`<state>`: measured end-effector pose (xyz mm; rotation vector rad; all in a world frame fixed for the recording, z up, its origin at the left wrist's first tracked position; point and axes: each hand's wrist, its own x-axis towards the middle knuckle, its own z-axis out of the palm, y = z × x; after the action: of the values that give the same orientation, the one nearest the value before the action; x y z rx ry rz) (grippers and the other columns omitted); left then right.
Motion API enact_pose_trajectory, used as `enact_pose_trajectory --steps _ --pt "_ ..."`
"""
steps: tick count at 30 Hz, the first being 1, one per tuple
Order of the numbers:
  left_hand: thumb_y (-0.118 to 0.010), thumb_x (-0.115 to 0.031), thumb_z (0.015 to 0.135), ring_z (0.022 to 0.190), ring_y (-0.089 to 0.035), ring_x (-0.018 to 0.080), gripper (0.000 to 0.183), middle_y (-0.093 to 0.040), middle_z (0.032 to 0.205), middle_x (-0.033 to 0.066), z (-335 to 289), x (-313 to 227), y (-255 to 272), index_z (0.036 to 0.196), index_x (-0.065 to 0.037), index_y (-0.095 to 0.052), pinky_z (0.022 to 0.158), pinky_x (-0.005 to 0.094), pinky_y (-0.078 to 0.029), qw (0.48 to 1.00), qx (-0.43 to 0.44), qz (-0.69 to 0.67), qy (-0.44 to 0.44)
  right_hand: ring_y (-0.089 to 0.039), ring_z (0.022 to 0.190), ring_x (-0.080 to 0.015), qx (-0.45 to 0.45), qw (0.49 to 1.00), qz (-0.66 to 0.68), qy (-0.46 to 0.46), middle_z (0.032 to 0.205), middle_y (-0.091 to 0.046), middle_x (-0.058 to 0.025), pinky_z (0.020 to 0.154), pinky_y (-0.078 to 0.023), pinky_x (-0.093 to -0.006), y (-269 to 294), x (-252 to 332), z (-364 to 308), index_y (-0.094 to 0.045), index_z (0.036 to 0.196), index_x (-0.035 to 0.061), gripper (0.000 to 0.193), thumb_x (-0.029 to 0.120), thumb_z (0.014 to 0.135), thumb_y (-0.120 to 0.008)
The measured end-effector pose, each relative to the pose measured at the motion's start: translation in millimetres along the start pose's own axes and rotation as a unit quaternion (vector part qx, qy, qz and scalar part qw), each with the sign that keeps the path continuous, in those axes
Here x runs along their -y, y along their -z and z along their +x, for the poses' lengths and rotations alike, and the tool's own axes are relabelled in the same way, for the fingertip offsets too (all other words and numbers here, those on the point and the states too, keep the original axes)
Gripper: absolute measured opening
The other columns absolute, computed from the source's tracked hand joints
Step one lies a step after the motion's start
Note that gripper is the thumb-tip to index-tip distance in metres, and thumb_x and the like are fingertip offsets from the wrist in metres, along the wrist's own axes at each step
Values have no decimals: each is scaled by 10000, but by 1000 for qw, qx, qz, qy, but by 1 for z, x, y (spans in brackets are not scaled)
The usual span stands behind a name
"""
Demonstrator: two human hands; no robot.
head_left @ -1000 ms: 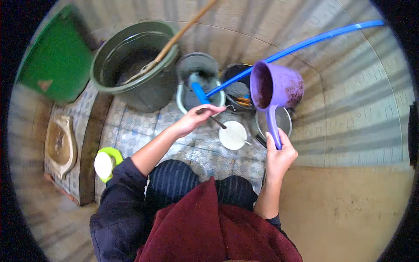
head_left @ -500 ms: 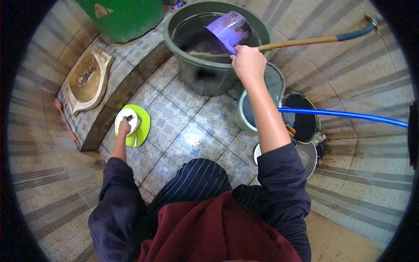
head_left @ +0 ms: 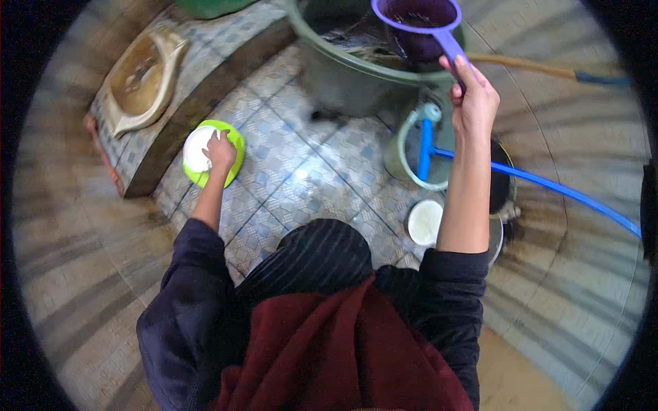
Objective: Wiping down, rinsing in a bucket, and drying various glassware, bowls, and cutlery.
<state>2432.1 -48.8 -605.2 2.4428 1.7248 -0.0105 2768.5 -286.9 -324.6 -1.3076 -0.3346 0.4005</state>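
My right hand [head_left: 473,96] grips the handle of a purple water dipper [head_left: 449,38]. The dipper is upright over the far rim area of a large grey-green tub [head_left: 343,79], and its inside looks dark. At the left, my left hand [head_left: 219,152] holds the edge of a white bowl [head_left: 197,148], its fingers bent over the rim. The bowl sits over a lime-green plate [head_left: 236,147] on the tiled floor. Motion blur hides the exact finger contact.
A pale green bucket [head_left: 401,161] with a blue T-shaped pipe [head_left: 426,151] stands right of centre. Nearby are a white round container [head_left: 425,222] and a dark bucket [head_left: 502,181]. A squat toilet [head_left: 175,68] is on the raised ledge at left. A wooden handle [head_left: 521,66] leans across the tub.
My right hand has moved right and turned the dipper from tipped sideways to upright. My left hand has shifted to the right side of the white bowl. The view has shifted too.
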Motion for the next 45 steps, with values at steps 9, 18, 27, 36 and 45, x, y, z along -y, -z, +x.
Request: enact_pose_trajectory --steps 9,18,27,36,45 --pt "-499 -106 752 868 -540 276 196 -567 935 116 -190 -321 95 937 -57 -540 759 357 -413 524 422 -261 -692 -333 385 -8 -89 994 22 61 874 -603 -169 351 -244 -142 119 97 -132 -504 969 -90 279 140 811 -517" --pt "-535 -208 673 953 -530 285 306 -561 1025 141 -309 -453 -125 943 -85 -609 770 372 -417 689 409 103 -590 -417 408 -14 -297 924 -233 -52 686 -594 -42 356 -335 -154 178 54 -260 -578 926 -43 229 104 750 -594" --pt "-443 -474 749 1035 -474 307 685 -486 1092 236 -328 -420 -221 1111 105 -406 868 361 -370 927 286 -206 -130 -483 463 -50 -300 857 -405 -107 557 -543 -47 440 -399 -221 221 -8 -309 -593 864 -38 192 63 703 -619" --pt "-520 -572 654 1028 -450 346 791 -484 1092 217 -356 -437 -176 1189 -12 -358 861 368 -363 843 451 -171 -237 -487 482 -62 -347 836 -407 -123 606 -553 -54 448 -414 -216 242 -9 -328 -593 853 -41 175 58 710 -616" --pt "-367 -452 814 903 -517 366 497 -569 896 216 -248 -397 -298 956 -11 -548 806 396 -381 672 236 -687 143 -546 547 -97 -272 883 -379 -55 608 -571 -94 520 -428 -244 183 29 -307 -595 837 -31 186 72 688 -636"
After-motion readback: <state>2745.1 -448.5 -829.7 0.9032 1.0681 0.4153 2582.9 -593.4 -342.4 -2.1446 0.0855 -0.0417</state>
